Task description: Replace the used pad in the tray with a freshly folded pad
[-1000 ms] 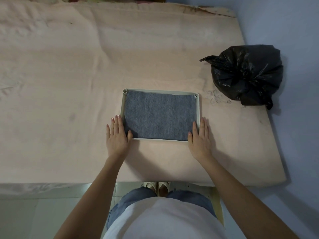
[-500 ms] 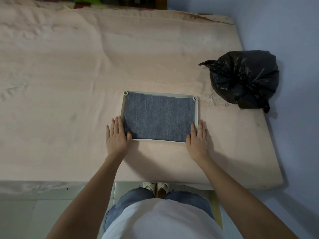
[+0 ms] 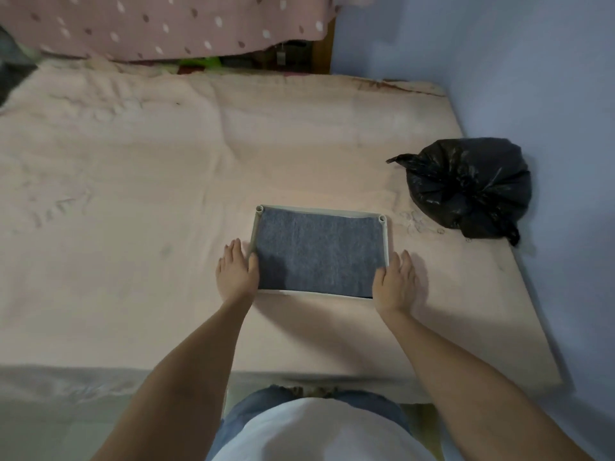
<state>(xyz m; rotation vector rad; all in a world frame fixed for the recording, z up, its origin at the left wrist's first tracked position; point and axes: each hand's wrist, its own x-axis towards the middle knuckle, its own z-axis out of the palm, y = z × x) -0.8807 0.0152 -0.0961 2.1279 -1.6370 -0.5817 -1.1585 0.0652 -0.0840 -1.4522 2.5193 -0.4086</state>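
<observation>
Item: 1 grey pad (image 3: 319,252), likely soft, light, limp (lift by 2 corners), lying flat in shallow tray (image 3: 385,237); left hand (image 3: 237,271), right hand (image 3: 395,280) flat-fingered, holding nothing, flanking tray.

dim, soft indoor light | motion blur throughout | wide-angle bending at edges

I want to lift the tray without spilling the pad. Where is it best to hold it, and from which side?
Probably take the tray by its two short side rims, one hand on each side. It lies flat and wide on the mattress, and the left hand and right hand already rest at those rims near the front corners. A grip nearer the middle of each side should keep the grey pad level.
</observation>
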